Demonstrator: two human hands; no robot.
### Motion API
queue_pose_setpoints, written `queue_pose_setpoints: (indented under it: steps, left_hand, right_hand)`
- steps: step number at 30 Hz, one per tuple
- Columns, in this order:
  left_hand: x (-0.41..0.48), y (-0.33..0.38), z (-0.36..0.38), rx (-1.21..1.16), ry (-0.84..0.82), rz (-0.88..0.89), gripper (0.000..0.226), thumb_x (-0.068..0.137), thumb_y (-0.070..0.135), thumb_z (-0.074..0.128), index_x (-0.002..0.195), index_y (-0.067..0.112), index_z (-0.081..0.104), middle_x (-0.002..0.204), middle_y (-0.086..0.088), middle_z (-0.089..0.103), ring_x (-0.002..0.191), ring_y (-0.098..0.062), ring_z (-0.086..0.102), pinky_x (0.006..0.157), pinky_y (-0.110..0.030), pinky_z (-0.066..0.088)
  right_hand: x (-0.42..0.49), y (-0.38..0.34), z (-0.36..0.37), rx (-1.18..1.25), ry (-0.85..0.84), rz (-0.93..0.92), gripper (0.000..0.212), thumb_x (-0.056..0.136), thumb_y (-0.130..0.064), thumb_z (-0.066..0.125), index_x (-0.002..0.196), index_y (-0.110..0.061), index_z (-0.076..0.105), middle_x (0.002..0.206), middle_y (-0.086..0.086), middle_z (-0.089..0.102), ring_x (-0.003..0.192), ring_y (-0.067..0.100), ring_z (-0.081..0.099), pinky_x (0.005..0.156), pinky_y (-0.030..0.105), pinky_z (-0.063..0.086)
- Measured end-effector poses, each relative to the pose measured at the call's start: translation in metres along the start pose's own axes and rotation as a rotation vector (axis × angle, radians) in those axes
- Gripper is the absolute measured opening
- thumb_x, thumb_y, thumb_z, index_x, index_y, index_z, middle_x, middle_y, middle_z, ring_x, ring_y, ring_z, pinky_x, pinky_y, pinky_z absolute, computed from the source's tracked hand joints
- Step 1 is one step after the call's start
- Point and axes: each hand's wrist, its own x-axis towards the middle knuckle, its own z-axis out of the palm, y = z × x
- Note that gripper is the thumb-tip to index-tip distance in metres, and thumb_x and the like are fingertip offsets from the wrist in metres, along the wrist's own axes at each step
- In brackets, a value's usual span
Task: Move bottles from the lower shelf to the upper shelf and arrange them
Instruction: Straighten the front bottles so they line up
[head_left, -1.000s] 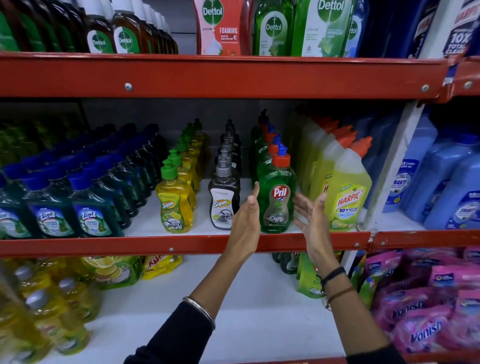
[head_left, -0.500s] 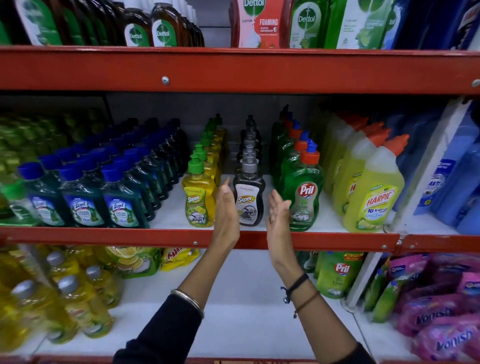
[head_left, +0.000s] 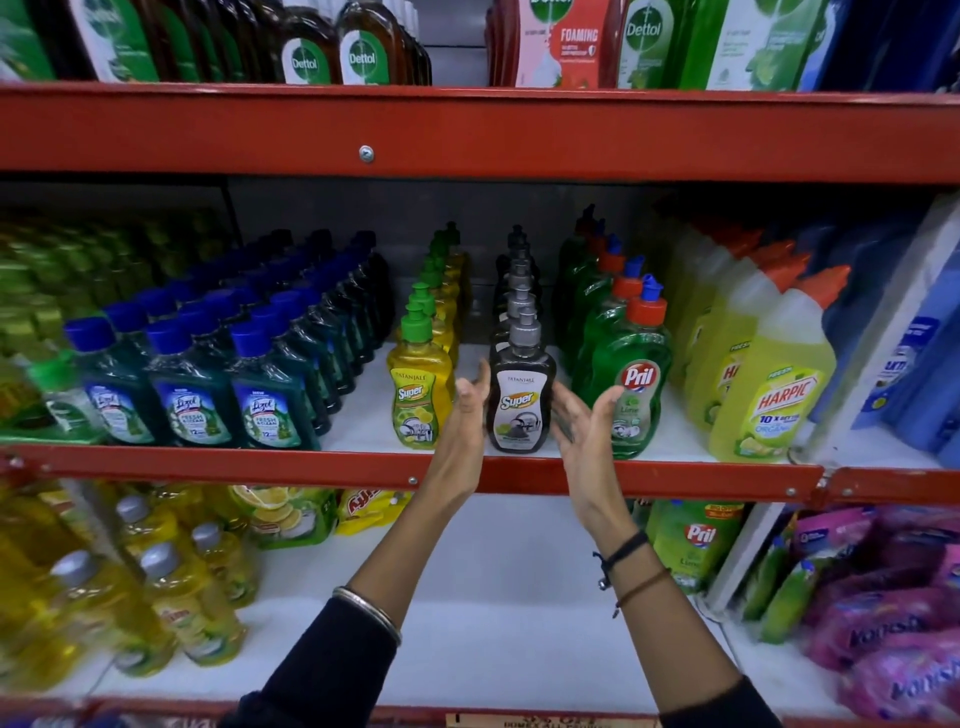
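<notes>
A dark grey Super bottle (head_left: 521, 402) stands at the front of its row on the upper shelf (head_left: 363, 467). My left hand (head_left: 465, 431) is raised flat against its left side, fingers spread. My right hand (head_left: 584, 431) is open on its right side, a small gap from the bottle, and holds nothing. A yellow Super bottle (head_left: 420, 387) stands to the left, a green Pril bottle (head_left: 626, 384) to the right. On the lower shelf (head_left: 493, 623) a green Pril pouch (head_left: 693, 540) stands behind my right wrist.
Blue-capped Lizol bottles (head_left: 192, 384) fill the upper shelf's left, yellow Harpic bottles (head_left: 769, 384) its right. Below lie yellow bottles (head_left: 171, 597) at left and pink Vanish pouches (head_left: 883, 613) at right. A red shelf beam (head_left: 467, 135) with Dettol bottles (head_left: 337, 52) runs overhead.
Both hands have shifted left from around the green Pril bottle to either side of the dark grey Super bottle. The view has panned left too.
</notes>
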Motion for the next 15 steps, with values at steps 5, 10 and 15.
queue_pose_setpoints:
  steps: [5, 10, 15]
  left_hand:
    - [0.000, -0.008, -0.002, 0.084, 0.013, -0.030, 0.103, 0.059, 0.100, 0.010, 0.146, 0.044, 0.016, 0.157, 0.015, 0.015, 0.147, -0.011, 0.015, 0.120, -0.053, 0.016]
    - [-0.004, -0.007, -0.001, 0.110, 0.033, -0.006, 0.102, 0.065, 0.095, 0.010, 0.149, 0.038, 0.015, 0.147, 0.025, 0.018, 0.142, -0.001, 0.018, 0.121, -0.044, 0.018]
    - [-0.025, -0.019, -0.008, 0.051, 0.307, 0.288, 0.083, 0.083, 0.082, 0.021, 0.140, 0.025, 0.041, 0.147, 0.007, 0.042, 0.139, -0.009, 0.034, 0.115, -0.043, 0.029]
  right_hand:
    - [0.001, -0.002, 0.001, -0.022, 0.012, -0.005, 0.129, 0.042, -0.100, 0.026, 0.138, -0.015, 0.041, 0.133, -0.008, 0.046, 0.130, 0.008, 0.040, 0.108, 0.023, 0.029]
    - [-0.003, -0.001, 0.003, -0.077, 0.050, -0.014, 0.123, 0.048, -0.099, 0.022, 0.139, -0.019, 0.040, 0.142, -0.005, 0.044, 0.130, 0.007, 0.040, 0.103, 0.019, 0.031]
    - [-0.028, 0.016, 0.022, -0.121, 0.279, -0.226, 0.094, 0.070, -0.087, 0.026, 0.128, -0.018, 0.052, 0.132, 0.000, 0.057, 0.124, 0.008, 0.050, 0.107, 0.028, 0.038]
